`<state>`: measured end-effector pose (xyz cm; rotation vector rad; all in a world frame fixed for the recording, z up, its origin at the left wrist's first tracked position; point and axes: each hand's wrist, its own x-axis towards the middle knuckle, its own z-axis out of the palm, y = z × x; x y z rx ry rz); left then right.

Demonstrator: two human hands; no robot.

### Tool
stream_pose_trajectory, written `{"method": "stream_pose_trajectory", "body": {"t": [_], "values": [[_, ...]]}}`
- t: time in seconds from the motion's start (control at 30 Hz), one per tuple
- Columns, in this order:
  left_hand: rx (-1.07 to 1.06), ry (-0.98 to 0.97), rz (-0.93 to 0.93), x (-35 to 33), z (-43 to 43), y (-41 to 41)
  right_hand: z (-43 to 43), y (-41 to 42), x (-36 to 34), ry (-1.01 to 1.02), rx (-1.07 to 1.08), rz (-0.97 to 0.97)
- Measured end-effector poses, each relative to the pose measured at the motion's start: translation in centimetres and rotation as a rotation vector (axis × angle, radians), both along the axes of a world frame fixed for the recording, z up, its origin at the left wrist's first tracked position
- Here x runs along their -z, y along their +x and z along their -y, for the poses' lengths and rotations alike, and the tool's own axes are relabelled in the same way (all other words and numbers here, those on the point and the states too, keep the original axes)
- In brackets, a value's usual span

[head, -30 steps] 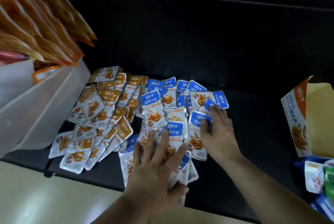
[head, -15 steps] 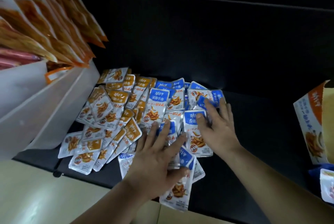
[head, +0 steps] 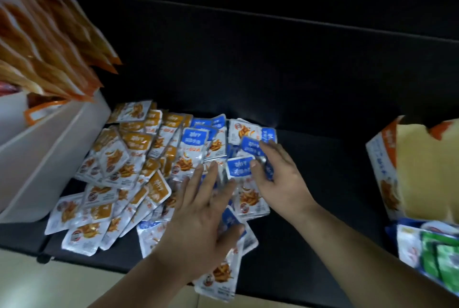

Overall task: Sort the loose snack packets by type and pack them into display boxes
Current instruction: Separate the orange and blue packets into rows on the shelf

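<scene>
Head view shows us the blue packets (head: 196, 138) near the black surface's (head: 323, 171) front edge under our splayed, flat left hand (head: 198, 220) and our right hand (head: 280, 178), pinching or merely pressing we cannot tell, with the display box (head: 380, 158) well apart rightward, nearer that hand.

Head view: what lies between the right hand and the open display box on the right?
Nothing: in the head view, only bare black surface separates right hand from display box.
</scene>
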<state>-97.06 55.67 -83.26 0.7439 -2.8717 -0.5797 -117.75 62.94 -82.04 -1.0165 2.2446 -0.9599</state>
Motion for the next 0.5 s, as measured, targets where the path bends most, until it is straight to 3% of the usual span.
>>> {"method": "stream_pose_trajectory", "body": {"t": [0.17, 0.27, 0.37, 0.5], "values": [[0.115, -0.049, 0.022, -1.2, -1.3, -4.5, -5.4, -1.2, -3.1, 0.053, 0.054, -0.056], [0.266, -0.148, 0.218, -1.9, -2.3, -8.3, -9.5, -1.7, -3.8, 0.126, 0.119, -0.006], [0.2, -0.178, 0.459, -2.1, -2.7, -10.7, -12.8, -2.3, -3.9, 0.079, 0.212, 0.008], [0.206, -0.288, 0.483, -2.3, -3.0, -11.1, -15.9, -3.2, -3.7, -0.017, 0.309, 0.033]]}}
